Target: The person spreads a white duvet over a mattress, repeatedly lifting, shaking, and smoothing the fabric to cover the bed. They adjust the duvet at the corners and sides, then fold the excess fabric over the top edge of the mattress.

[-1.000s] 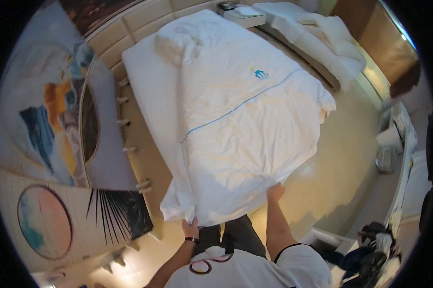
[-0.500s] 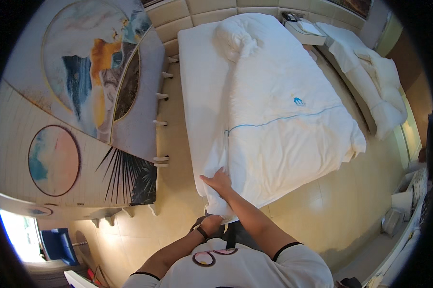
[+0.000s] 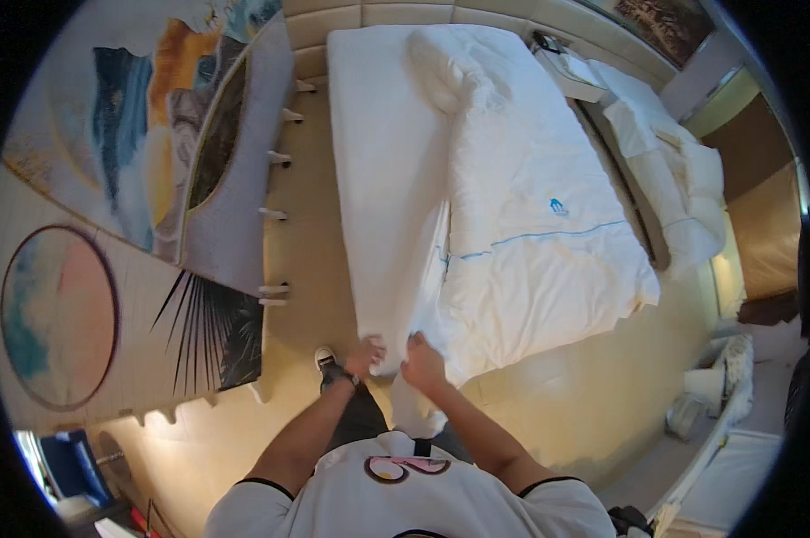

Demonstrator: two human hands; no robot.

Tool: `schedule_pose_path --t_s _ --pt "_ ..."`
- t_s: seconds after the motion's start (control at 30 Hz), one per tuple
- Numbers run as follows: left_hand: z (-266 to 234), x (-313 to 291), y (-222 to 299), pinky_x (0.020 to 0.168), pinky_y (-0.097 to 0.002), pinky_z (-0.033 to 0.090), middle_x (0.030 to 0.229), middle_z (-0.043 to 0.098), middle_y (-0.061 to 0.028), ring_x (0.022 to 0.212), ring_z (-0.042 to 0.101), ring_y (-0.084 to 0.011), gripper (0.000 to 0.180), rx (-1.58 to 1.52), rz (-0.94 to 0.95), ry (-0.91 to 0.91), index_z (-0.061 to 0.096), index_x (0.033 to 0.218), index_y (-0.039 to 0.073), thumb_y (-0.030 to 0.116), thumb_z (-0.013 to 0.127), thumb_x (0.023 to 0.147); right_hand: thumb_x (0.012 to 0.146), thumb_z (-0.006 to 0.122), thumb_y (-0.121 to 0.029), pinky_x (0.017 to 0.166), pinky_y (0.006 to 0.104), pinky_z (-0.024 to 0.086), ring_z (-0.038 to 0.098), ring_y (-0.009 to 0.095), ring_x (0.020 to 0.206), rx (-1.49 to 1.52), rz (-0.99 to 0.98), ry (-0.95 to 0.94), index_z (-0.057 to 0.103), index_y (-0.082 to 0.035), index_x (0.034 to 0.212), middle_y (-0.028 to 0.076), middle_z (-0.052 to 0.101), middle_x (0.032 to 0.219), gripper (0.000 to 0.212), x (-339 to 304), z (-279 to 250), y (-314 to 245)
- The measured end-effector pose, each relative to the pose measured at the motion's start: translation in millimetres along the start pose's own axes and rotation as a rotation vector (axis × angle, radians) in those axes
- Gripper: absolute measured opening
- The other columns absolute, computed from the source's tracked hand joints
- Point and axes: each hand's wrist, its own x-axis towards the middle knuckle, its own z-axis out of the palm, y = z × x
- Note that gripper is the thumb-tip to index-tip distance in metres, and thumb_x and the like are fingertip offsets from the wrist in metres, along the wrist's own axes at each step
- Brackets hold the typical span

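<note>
A white duvet (image 3: 548,296) with a blue line and a small blue emblem covers the right side of the bed. Its near left corner hangs past the foot of the bed toward my body. My right hand (image 3: 425,363) is closed on the duvet's left edge near that corner. At the near left corner of the white-sheeted mattress (image 3: 383,179), my left hand (image 3: 365,356) has its fingers apart and somewhat blurred, with nothing visible in them. The duvet's far end is bunched in a thick fold.
A patterned panel (image 3: 136,296) with short white legs runs along the left. A padded headboard (image 3: 405,15) stands behind the bed. Beyond a small bedside table (image 3: 571,76) lies a second bed with a bunched duvet (image 3: 679,179). A blue chair (image 3: 75,466) stands at lower left.
My left hand has risen from beside my body to the mattress corner. My right hand has shifted slightly nearer to me, pulling the duvet's edge. A shoe has come into view at left.
</note>
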Motion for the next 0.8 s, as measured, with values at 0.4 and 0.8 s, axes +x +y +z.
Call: schedule_pose_path --t_s 0.4,0.8 --pt "-100.6 144.0 96.2 0.072 -0.051 0.045 0.09 0.061 -0.0273 0.086 0.057 -0.0459 0.02 0.255 0.221 0.307 0.049 0.098 0.0 0.019 0.05 0.092 0.078 0.069 -0.026 0.064 0.0414 0.049 0.059 0.032 0.07 0.173 0.05 -0.045 0.065 -0.003 0.082 0.014 0.059 0.069 0.023 61.4 36.8 -78.4" --pt "-147.2 64.4 129.6 0.064 -0.0506 0.045 0.083 0.059 -0.0271 0.078 0.057 -0.0454 0.025 0.505 0.373 -0.157 0.049 0.111 0.001 0.02 0.051 0.094 0.075 0.066 -0.024 0.086 0.0432 0.05 0.059 0.038 0.1 -0.19 0.696 0.242 0.051 0.004 0.116 0.026 0.06 0.105 0.052 345.5 32.1 -62.2"
